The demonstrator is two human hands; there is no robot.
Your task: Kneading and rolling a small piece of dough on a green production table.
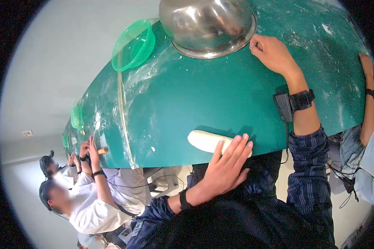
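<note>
A pale, smooth roll of dough [207, 140] lies on the green table close to its near edge. My left hand [228, 166] rests on the right end of this roll, fingers stretched out flat and not wrapped round it. Farther away, a shiny metal bowl [207, 27] sits upside down on the table, its top cut off by the picture's edge. My right hand [273, 54] is closed at the bowl's right rim, fingers curled and thumb bent in against them. The fingertips are partly hidden there.
Flour and dough scraps mark the green table [166, 99]. A green plastic basin [134, 46] stands left of the bowl, by a seam strip [121, 103]. Co-workers stand at the left, one with hands at a wooden rolling pin [103, 150]. Another person's arm [367, 95] reaches in at right.
</note>
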